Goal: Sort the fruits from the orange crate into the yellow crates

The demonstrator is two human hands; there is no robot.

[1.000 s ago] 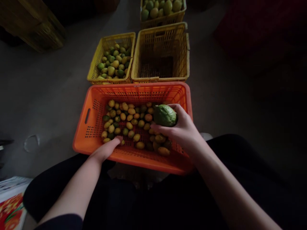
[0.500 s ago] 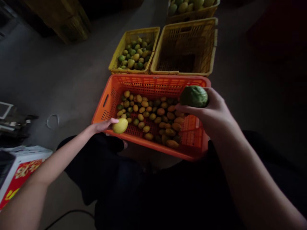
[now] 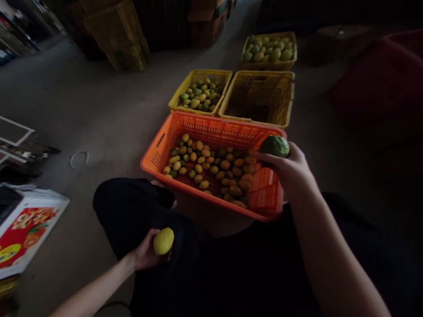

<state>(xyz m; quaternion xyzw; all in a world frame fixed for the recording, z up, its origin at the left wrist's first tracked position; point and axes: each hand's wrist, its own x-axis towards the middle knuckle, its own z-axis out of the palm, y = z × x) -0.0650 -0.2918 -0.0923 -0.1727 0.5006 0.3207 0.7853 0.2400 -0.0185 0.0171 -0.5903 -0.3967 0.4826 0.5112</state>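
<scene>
My left hand (image 3: 147, 252) is closed round a yellow lemon-like fruit (image 3: 163, 241), held low over my dark-clothed left leg. On the other side, my right hand (image 3: 295, 169) grips a larger dark green, bumpy citrus fruit (image 3: 275, 146) above the right end of an orange plastic crate (image 3: 211, 123). Inside that crate lie many small yellow, orange and greenish fruits (image 3: 226, 165), spread along its bottom. The undersides of both held fruits are partly hidden by my fingers.
Beyond the orange crate stand a yellow crate of green-yellow fruit (image 3: 178, 105), a yellow crate with no fruit visible (image 3: 289, 99), and a farther filled yellow crate (image 3: 264, 66). Stacked yellow crates (image 3: 127, 57) are at upper left. A printed carton (image 3: 36, 229) sits left.
My left hand has drawn back from the orange crate's near left edge to above my leg, still with the yellow fruit. My right hand keeps the green fruit. The view has tilted up.
</scene>
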